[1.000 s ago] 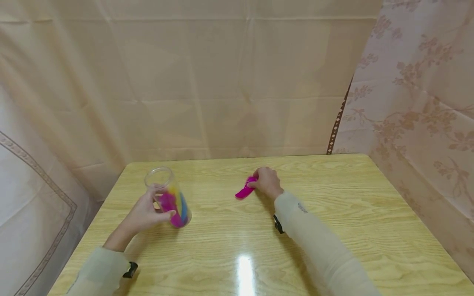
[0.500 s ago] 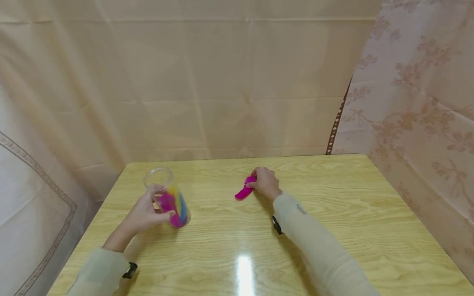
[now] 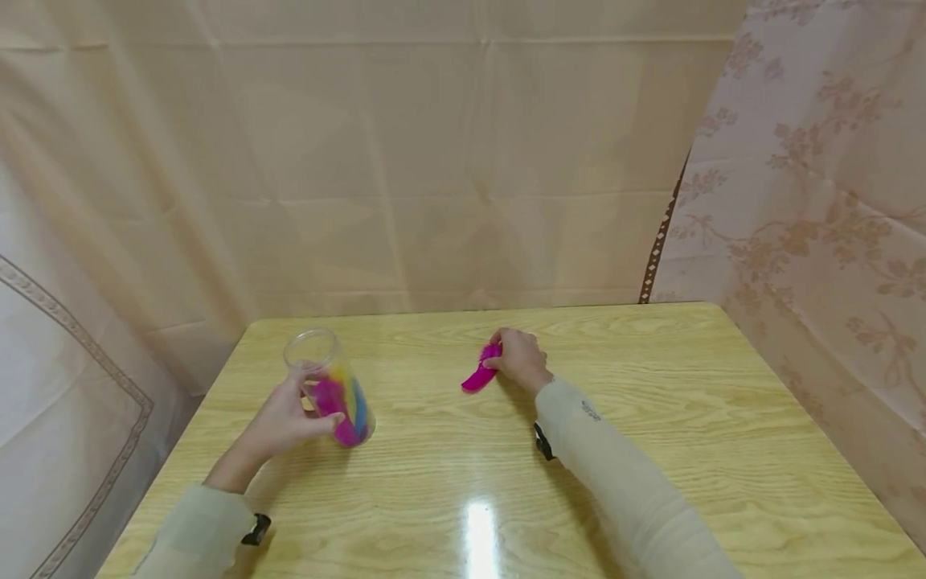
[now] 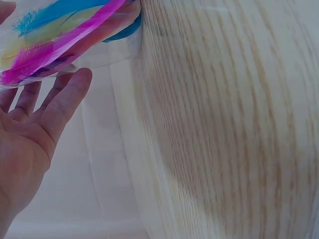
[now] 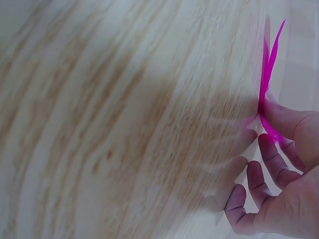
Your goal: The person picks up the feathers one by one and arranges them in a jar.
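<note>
A clear open-topped plastic jar (image 3: 311, 347) stands at the left of the table, and my left hand (image 3: 285, 418) grips its side with fingers and thumb around it. Inside are several feathers, among them a magenta feather (image 4: 65, 45), a blue feather (image 4: 65, 17) and a yellow one. Near the table's middle, my right hand (image 3: 519, 358) pinches a magenta feather (image 3: 479, 378) between thumb and fingers. In the right wrist view that feather (image 5: 271, 64) curves up at its far end, and my fingertips touch the tabletop.
The wood-grain table (image 3: 419, 498) has a bright light reflection near its front. A beige curtain (image 3: 434, 161) hangs behind the back edge, a floral cloth (image 3: 832, 241) is at the right, and a pale cloth (image 3: 65, 402) at the left.
</note>
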Demonstrator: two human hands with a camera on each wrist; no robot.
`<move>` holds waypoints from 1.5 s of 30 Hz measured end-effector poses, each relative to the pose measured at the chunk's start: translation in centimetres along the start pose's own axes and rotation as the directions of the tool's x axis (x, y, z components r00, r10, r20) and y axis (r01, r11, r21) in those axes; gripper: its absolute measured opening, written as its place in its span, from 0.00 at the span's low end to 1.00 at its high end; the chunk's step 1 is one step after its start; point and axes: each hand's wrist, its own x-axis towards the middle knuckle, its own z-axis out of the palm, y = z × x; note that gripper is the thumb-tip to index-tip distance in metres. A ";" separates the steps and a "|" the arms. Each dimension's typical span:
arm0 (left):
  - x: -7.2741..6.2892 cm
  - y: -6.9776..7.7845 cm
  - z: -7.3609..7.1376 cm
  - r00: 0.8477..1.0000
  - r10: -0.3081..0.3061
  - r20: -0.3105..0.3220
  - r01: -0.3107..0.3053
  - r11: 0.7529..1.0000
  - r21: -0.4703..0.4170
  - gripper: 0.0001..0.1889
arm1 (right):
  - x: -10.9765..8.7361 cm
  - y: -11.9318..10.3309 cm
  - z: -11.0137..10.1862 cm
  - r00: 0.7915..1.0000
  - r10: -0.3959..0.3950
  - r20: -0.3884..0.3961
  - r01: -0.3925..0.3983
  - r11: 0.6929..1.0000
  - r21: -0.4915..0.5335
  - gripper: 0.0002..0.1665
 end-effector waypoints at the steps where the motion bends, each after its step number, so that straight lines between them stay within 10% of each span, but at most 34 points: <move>1: 0.0 0.0 0.0 1.000 0.000 0.002 0.000 1.000 0.002 0.37 | 0.0 0.0 0.0 1.000 0.001 0.001 -0.001 1.000 0.002 0.19; 45: 0.1 0.2 0.0 1.000 -0.014 0.012 0.013 1.000 0.026 0.37 | 0.0 0.8 0.9 0.983 -0.169 -0.067 0.169 0.986 -0.008 0.14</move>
